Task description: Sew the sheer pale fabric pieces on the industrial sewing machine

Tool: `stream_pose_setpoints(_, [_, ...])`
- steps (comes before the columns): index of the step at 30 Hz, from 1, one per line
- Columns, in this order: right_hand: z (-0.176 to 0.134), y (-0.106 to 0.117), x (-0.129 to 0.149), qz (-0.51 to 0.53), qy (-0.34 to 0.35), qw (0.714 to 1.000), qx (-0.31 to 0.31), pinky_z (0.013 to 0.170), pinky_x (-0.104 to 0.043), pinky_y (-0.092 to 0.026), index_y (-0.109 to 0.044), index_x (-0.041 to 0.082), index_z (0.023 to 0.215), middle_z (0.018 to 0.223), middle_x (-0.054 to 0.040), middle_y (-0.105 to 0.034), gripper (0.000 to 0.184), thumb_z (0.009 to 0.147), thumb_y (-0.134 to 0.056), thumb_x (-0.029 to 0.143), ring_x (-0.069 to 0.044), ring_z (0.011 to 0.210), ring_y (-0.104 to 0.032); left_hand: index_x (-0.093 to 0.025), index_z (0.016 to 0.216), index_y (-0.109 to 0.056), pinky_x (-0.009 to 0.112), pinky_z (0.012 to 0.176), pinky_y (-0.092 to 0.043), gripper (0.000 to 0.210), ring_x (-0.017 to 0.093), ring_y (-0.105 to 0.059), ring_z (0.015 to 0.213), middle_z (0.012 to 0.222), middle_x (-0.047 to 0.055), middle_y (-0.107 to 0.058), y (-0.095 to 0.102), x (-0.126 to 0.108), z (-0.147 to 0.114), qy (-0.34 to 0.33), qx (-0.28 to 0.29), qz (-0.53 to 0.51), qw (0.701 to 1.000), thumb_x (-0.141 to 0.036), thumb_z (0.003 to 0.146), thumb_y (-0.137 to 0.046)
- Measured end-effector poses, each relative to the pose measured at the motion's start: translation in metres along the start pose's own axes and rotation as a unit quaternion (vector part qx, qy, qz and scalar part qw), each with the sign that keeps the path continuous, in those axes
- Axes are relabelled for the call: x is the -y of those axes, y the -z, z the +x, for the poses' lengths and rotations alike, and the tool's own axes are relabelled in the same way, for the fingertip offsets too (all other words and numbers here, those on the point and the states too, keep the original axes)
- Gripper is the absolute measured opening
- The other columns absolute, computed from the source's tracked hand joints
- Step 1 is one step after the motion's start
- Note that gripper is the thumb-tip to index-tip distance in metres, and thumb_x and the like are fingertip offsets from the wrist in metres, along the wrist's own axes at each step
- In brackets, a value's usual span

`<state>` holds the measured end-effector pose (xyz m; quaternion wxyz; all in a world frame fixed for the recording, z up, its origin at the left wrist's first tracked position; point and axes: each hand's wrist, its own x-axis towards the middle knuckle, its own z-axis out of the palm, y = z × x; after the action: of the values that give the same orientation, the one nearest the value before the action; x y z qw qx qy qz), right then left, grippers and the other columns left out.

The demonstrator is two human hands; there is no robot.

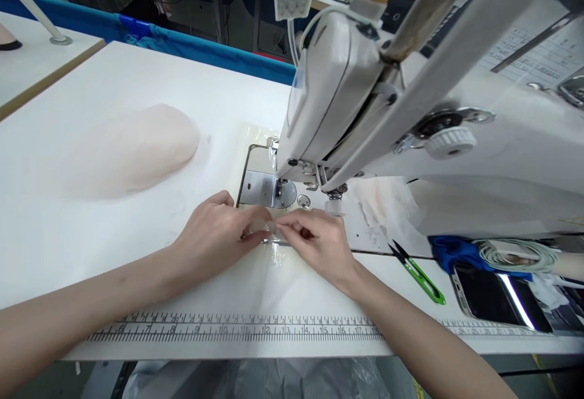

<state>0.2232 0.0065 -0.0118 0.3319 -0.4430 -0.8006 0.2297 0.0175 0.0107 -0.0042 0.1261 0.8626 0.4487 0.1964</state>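
Observation:
In front of the sewing machine's needle plate (262, 189), my left hand (223, 222) and my right hand (319, 241) meet fingertip to fingertip. Both are closed in a pinch on a small, thin, translucent strip (262, 227). Fingers partly cover it, and its exact kind is too small to make out. Just behind the fingers stands the presser foot (279, 188) under the white sewing machine head (326, 95). A pale pink moulded cup (159, 143) lies on the white table to the left of the machine.
Green-handled thread snips (422, 277) lie right of my right hand, beside a dark phone (502, 298). White scraps (387, 204) rest under the machine arm. A printed ruler (269, 329) runs along the table's front edge. A blue cloth trough (205, 55) borders the back.

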Motion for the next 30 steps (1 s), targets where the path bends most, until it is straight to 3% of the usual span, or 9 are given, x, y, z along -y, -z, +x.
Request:
stream_pose_setpoints(2, [0.005, -0.002, -0.002, -0.012, -0.045, 0.999, -0.008, 0.063, -0.028, -0.044, -0.072, 0.023, 0.084, 0.063, 0.0037, -0.066, 0.013, 0.089, -0.060, 0.023, -0.012, 0.056, -0.056, -0.018, 0.114, -0.059, 0.037, 0.073, -0.043, 0.028, 0.017, -0.058, 0.061, 0.070, -0.002, -0.066, -0.001, 0.000, 0.001, -0.001, -0.025, 0.039, 0.999, -0.032, 0.090, -0.058])
stream_pose_setpoints(5, [0.012, -0.002, -0.004, -0.045, -0.068, 0.997, 0.002, 0.080, -0.034, -0.041, -0.071, 0.023, 0.077, 0.059, 0.0046, -0.060, 0.012, 0.086, -0.065, 0.022, -0.014, 0.064, -0.056, -0.019, 0.111, -0.059, 0.042, 0.085, -0.042, 0.022, 0.023, -0.063, 0.091, 0.100, 0.006, -0.069, 0.000, -0.004, 0.000, -0.070, -0.082, 0.116, 0.987, -0.024, 0.090, -0.058])
stream_pose_setpoints(8, [0.015, -0.001, -0.004, -0.047, -0.077, 0.996, 0.017, 0.085, -0.036, -0.037, -0.070, 0.023, 0.075, 0.063, 0.0052, -0.063, 0.012, 0.086, -0.066, 0.021, -0.013, 0.064, -0.056, -0.020, 0.100, -0.066, 0.042, 0.092, -0.040, 0.017, 0.021, -0.061, 0.096, 0.104, 0.003, -0.070, 0.000, -0.010, -0.005, -0.174, -0.129, 0.196, 0.956, -0.011, 0.090, -0.056])
stream_pose_setpoints(11, [0.016, -0.002, -0.004, -0.035, -0.080, 0.996, 0.017, 0.086, -0.035, -0.035, -0.069, 0.023, 0.074, 0.064, 0.0058, -0.063, 0.012, 0.086, -0.067, 0.022, -0.012, 0.063, -0.054, -0.017, 0.097, -0.070, 0.043, 0.094, -0.040, 0.019, 0.021, -0.060, 0.099, 0.110, 0.003, -0.070, -0.001, -0.017, -0.012, -0.225, -0.125, 0.252, 0.933, -0.008, 0.090, -0.055])
stream_pose_setpoints(14, [0.014, -0.002, -0.005, -0.056, -0.062, 0.996, 0.017, 0.087, -0.036, -0.036, -0.071, 0.022, 0.083, 0.071, 0.0034, -0.066, 0.009, 0.089, -0.064, 0.021, -0.014, 0.068, -0.055, -0.015, 0.101, -0.071, 0.043, 0.093, -0.041, 0.020, 0.022, -0.058, 0.105, 0.115, 0.005, -0.069, -0.002, -0.022, -0.016, -0.226, -0.113, 0.264, 0.931, -0.014, 0.095, -0.052])
stream_pose_setpoints(17, [0.009, 0.004, -0.006, -0.149, 0.011, 0.988, 0.029, 0.087, -0.037, -0.037, -0.072, 0.026, 0.104, 0.085, -0.0010, -0.069, 0.022, 0.094, -0.052, 0.020, -0.018, 0.080, -0.056, -0.014, 0.110, -0.068, 0.041, 0.093, -0.040, 0.023, 0.022, -0.059, 0.107, 0.117, 0.007, -0.069, -0.002, -0.022, -0.016, -0.212, -0.110, 0.257, 0.936, -0.016, 0.097, -0.050])
stream_pose_setpoints(19, [0.006, 0.012, -0.008, -0.250, 0.045, 0.967, 0.027, 0.088, -0.039, -0.036, -0.070, 0.025, 0.111, 0.089, -0.0039, -0.069, 0.029, 0.095, -0.048, 0.018, -0.020, 0.085, -0.056, -0.014, 0.114, -0.067, 0.040, 0.095, -0.039, 0.025, 0.021, -0.060, 0.109, 0.121, 0.007, -0.068, -0.002, -0.018, -0.014, -0.202, -0.098, 0.245, 0.943, -0.013, 0.096, -0.049])
stream_pose_setpoints(23, [0.003, 0.027, -0.008, -0.413, 0.043, 0.909, -0.026, 0.082, -0.041, -0.038, -0.072, 0.017, 0.102, 0.088, -0.0084, -0.068, 0.024, 0.090, -0.051, 0.015, -0.024, 0.083, -0.055, -0.019, 0.121, -0.062, 0.039, 0.101, -0.032, 0.030, 0.020, -0.058, 0.117, 0.128, 0.002, -0.065, -0.003, -0.005, -0.007, -0.183, -0.073, 0.197, 0.960, -0.009, 0.097, -0.046])
stream_pose_setpoints(30, [-0.003, 0.015, 0.000, -0.382, 0.125, 0.915, 0.039, 0.084, -0.039, -0.040, -0.065, 0.015, 0.121, 0.078, -0.0059, -0.069, 0.035, 0.092, -0.044, 0.014, -0.023, 0.093, -0.057, -0.022, 0.124, -0.059, 0.041, 0.095, -0.031, 0.029, 0.023, -0.057, 0.120, 0.124, -0.003, -0.067, -0.002, 0.005, 0.003, -0.193, -0.067, 0.191, 0.960, -0.017, 0.100, -0.044])
